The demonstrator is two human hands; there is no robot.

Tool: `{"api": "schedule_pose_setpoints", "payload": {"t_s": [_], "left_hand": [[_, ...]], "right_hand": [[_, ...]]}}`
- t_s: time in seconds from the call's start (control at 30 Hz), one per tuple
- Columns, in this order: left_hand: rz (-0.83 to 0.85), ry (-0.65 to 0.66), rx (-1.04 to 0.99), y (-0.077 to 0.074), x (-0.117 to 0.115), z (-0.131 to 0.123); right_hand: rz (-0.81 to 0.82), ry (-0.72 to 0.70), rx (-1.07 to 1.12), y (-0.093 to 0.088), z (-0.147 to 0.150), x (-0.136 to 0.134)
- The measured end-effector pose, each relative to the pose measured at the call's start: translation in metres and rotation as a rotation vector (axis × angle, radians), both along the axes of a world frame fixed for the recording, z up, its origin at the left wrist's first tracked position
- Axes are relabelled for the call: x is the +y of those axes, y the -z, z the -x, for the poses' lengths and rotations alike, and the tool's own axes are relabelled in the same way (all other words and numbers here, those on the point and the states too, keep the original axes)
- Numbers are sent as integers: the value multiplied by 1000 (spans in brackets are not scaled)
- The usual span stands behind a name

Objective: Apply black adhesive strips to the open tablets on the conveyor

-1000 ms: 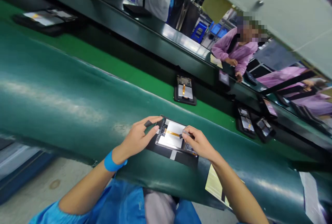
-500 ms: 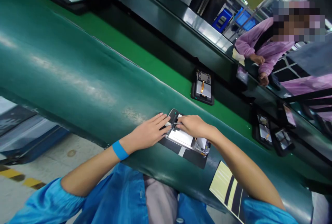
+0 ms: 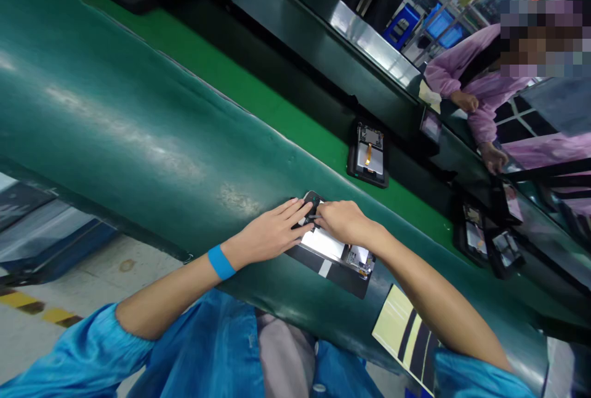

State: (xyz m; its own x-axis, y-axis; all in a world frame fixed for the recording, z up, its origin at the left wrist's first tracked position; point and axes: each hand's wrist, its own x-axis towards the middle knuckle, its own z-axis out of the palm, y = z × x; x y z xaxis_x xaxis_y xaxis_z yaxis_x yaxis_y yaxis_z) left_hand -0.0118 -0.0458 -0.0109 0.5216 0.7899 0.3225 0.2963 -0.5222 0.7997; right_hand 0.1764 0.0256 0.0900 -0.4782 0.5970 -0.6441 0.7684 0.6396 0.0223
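Note:
An opened tablet (image 3: pixel 324 243) with a large white battery area lies at an angle on a black pad (image 3: pixel 344 278) on the green bench. Its circuit board (image 3: pixel 359 256) shows at the right end. My left hand (image 3: pixel 272 232) lies flat with fingers stretched over the tablet's left end. Just beside those fingertips, my right hand (image 3: pixel 344 221) is closed in a pinch on a thin grey tool (image 3: pixel 314 217), its tip at the tablet's dark upper-left part. The exact contact point is hidden by my fingers.
Beyond the bench edge, a green conveyor belt (image 3: pixel 295 118) carries another opened tablet (image 3: pixel 370 149) in a black tray. More trays (image 3: pixel 474 232) stand to the right. A yellow-and-black striped sheet (image 3: pixel 401 330) lies near my right forearm. Across the line sits a person in pink (image 3: pixel 489 87).
My left hand has slid slightly right, further over the tablet's end. My right hand keeps its pinch at nearly the same place. The pink-sleeved person's lower hand has moved right.

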Motion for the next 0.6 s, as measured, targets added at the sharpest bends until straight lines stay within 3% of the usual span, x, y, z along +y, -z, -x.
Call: {"api": "schedule_pose_setpoints", "payload": {"t_s": [0.1,0.17,0.6], "left_hand": [[-299,34,407,-1,1,-2],[-417,25,540,0,1,-4],[-459,10,573,-1,0,-7]], "right_hand": [[32,8,-48,-5,4,0],[36,15,-63,-7,4,-1],[89,72,4,-9,-8,3]]}}
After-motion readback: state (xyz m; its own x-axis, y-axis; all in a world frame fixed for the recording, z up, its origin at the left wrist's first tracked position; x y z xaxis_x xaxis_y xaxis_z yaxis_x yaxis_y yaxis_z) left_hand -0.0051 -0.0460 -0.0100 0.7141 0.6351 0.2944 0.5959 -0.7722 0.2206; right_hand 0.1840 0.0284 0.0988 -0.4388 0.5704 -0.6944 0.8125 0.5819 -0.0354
